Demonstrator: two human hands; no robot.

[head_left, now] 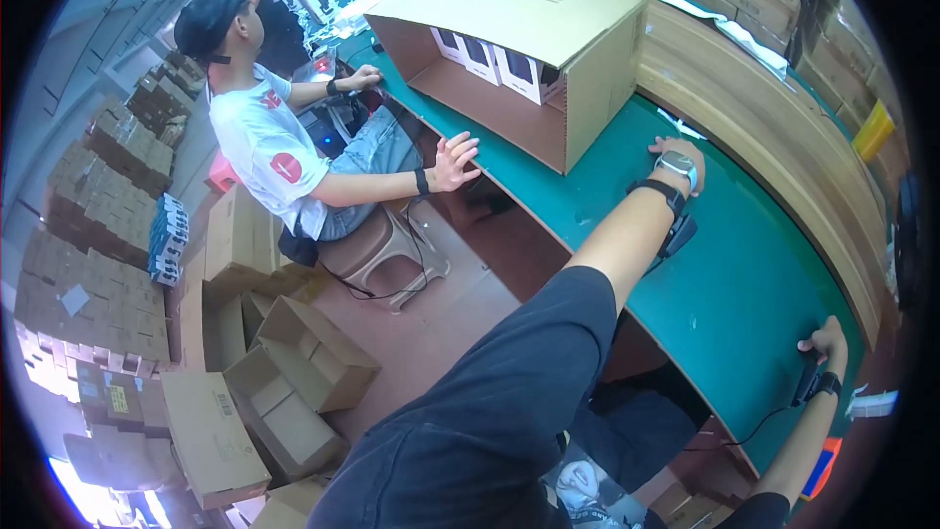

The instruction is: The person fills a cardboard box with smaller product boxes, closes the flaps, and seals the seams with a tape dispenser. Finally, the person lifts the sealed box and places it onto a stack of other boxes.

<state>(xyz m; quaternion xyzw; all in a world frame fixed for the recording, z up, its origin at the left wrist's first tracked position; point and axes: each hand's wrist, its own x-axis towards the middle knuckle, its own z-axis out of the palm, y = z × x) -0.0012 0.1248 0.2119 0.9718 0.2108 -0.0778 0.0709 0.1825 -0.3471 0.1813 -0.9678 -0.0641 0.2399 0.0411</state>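
My left hand rests on the green tabletop, close to the right side of a large brown carton. Its fingers look loosely apart and empty, though the wrist and watch partly hide them. The carton lies on its side with its mouth toward the co-worker; several white boxes with dark panels stand inside. Near the table's right end, my right hand touches the surface, thumb apart from the fingers, holding nothing visible. Dark devices are strapped at both wrists.
A seated co-worker is at the table's left edge, one hand near the carton. A wooden board borders the far side. Open cartons lie on the floor at left, with stacked cartons behind. A cable hangs by my right arm.
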